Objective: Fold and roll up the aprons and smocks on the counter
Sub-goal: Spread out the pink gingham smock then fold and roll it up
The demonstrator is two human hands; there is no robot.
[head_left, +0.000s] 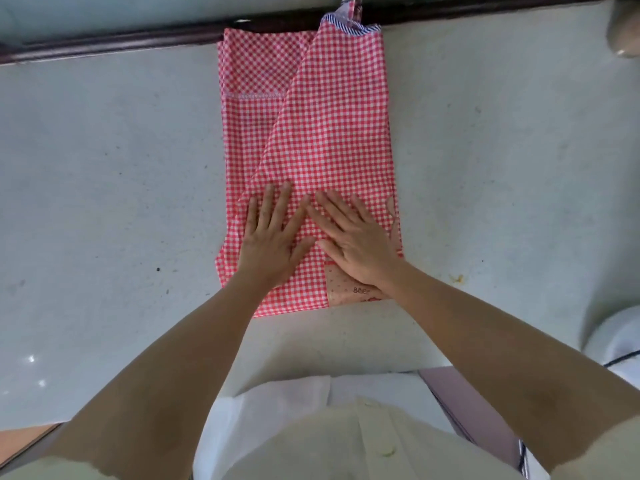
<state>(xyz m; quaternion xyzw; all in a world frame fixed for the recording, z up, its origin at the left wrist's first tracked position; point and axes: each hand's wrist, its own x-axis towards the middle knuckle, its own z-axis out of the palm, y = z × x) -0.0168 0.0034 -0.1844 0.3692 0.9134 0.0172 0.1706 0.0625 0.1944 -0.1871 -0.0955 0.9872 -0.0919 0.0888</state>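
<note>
Pressing both palms on the near end of the red gingham apron (325, 133), the person looks to be smoothing it flat before rolling. The left hand (270, 237) and right hand (353, 240) lie side by side, fingers straight and spread, gripping nothing, only bearing down on the cloth. The apron lies mid-counter (104, 168), running from 12 o'clock, where its blue-striped trim (346, 26) meets the dark ledge (104, 46), down toward 6 o'clock. Its sides are folded inward, the right flap lapped over the left, making one long narrow strip. A pink patch (349, 289) shows at the near corner beside the right wrist. By my reckoning the folding of this piece is done or nearly so, and the rolling is not yet begun, since no turn of cloth shows at either end. At 4 o'clock a white bundle (620, 337) sits by the counter's edge. Whether it is a finished roll I cannot tell.
</note>
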